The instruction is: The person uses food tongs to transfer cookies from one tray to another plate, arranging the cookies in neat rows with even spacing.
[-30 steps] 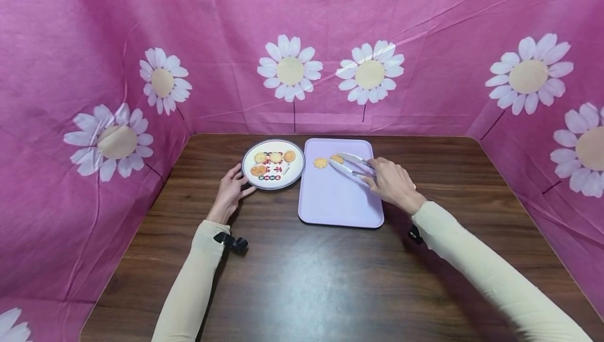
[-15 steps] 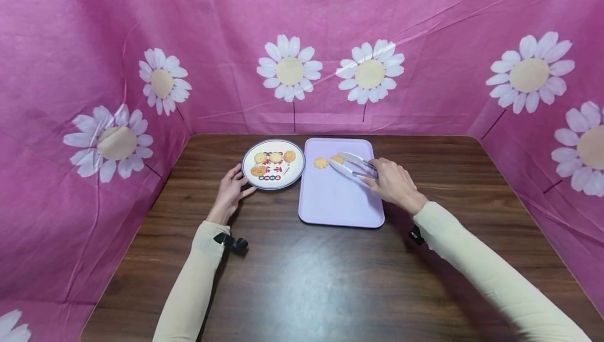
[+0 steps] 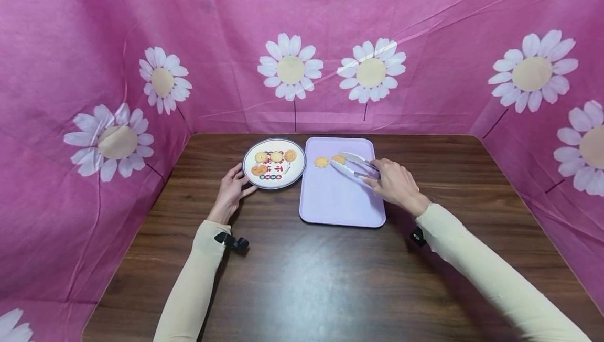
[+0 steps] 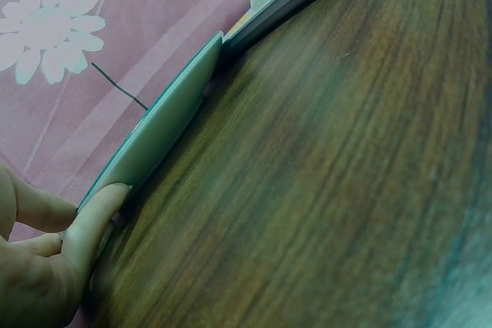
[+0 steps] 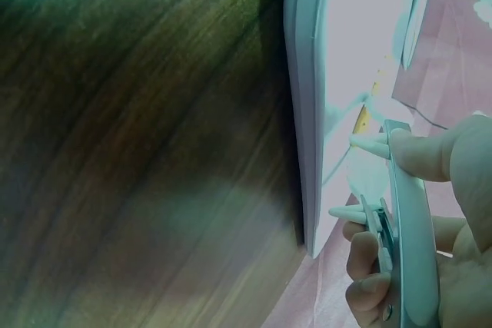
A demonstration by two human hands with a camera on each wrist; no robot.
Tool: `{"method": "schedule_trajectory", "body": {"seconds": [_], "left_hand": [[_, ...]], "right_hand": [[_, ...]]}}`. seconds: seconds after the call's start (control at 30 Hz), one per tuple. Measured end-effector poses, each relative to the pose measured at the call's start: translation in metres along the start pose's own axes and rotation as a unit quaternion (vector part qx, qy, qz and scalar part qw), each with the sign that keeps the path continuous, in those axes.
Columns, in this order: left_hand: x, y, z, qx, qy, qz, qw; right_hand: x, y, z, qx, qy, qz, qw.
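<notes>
Head: left grip [image 3: 229,193] holds plate [image 3: 281,171], right grip [image 3: 397,183] tongs [image 3: 344,168].

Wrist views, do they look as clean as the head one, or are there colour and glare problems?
Head view: truer colours, but pale glare on the table, lower middle; left wrist view: greenish cast, wood grain looks soft; right wrist view: greenish too, tray washed out nearly white.

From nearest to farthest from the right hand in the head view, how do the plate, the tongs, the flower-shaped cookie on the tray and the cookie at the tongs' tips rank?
1. Tongs: gripped in the right hand.
2. Tip cookie: at the tongs' far ends.
3. Flower-shaped cookie: on the tray, farther left.
4. Plate: left of the tray.
</notes>
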State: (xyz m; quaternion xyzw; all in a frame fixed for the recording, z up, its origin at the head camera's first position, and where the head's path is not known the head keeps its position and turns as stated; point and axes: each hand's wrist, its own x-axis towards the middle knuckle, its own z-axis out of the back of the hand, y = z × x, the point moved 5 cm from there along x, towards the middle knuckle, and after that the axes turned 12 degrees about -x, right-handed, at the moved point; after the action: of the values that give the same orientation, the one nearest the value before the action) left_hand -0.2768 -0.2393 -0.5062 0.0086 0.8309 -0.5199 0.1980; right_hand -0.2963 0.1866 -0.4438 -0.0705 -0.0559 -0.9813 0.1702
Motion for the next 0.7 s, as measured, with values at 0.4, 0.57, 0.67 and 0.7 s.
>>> {"method": "schedule_trajectory", "body": {"seconds": [0.4, 0.57, 0.67, 0.7], "left_hand": [[-0.0006, 0.0007, -0.0005, 0.008, 0.004, -0.003, 1.0000], [-0.0009, -0.0007, -0.0008, 0.008, 0.001, -0.002, 1.0000], [-0.0011, -0.0014, -0.0009, 0.007, 0.001, -0.002, 1.0000], [-0.0011, -0.0013, -0.0009, 0.006, 0.000, -0.002, 1.0000]], "right_hand": [[-0.0021, -0.0029, 0.0011, 0.008, -0.014, 0.002, 1.000], [-0.0027, -0.0037, 0.0020, 0.008, -0.019, 0.003, 1.000], [-0.0034, -0.0037, 0.0021, 0.009, -0.016, 0.003, 1.000], [-0.0036, -0.0037, 0.0017, 0.009, -0.014, 0.003, 1.000]]}}
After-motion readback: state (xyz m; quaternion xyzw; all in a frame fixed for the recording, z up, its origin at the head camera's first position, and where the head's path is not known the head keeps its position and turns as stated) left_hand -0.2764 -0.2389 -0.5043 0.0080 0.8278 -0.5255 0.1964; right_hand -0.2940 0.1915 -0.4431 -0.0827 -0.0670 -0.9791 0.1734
